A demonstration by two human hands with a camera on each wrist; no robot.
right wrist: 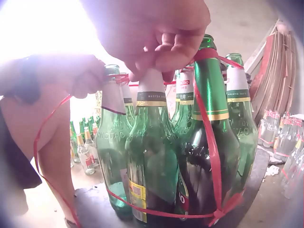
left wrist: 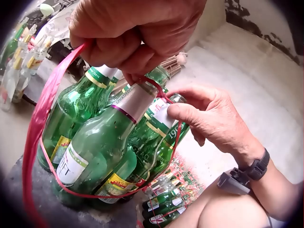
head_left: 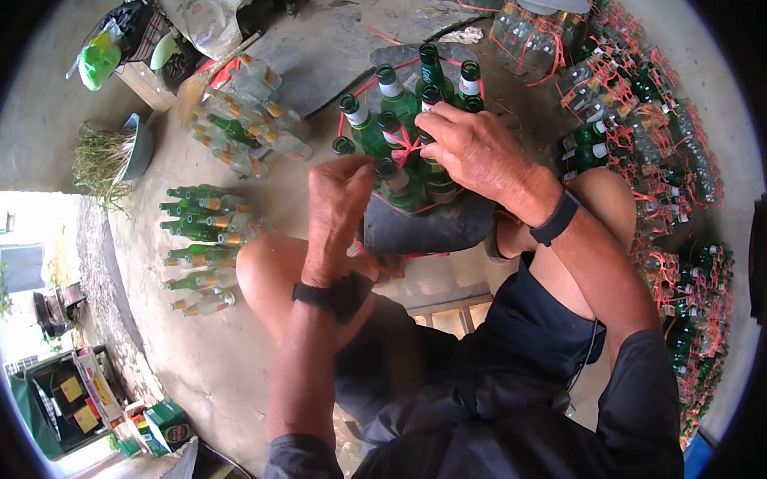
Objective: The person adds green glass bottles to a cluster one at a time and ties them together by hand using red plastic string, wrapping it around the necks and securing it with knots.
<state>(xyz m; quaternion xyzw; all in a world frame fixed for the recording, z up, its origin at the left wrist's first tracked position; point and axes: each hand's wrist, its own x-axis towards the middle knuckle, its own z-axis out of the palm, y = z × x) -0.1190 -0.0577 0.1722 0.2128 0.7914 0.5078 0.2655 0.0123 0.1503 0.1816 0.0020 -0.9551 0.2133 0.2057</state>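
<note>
Green bottles (head_left: 368,136) stand in a tight cluster on a dark slab (head_left: 430,228), with red strap (left wrist: 71,190) round their bodies and more strap among the necks. My left hand (head_left: 341,200), at the near left of the cluster, pinches a red strap (left wrist: 42,104) that hangs down in the left wrist view. Over the right side, my right hand (head_left: 479,154) has its thumb and fingers round a bottle neck; the right wrist view shows this hand (right wrist: 161,35) on top of a white-collared bottle (right wrist: 152,128). The fingers hide that bottle's mouth.
Loose bottles (head_left: 203,212) lie or stand in groups on the left floor. Many strapped bundles (head_left: 656,165) line the right side, with another bundle (head_left: 525,42) behind the slab. My knees (head_left: 268,273) flank the slab. A basin of plants (head_left: 137,151) is at the far left.
</note>
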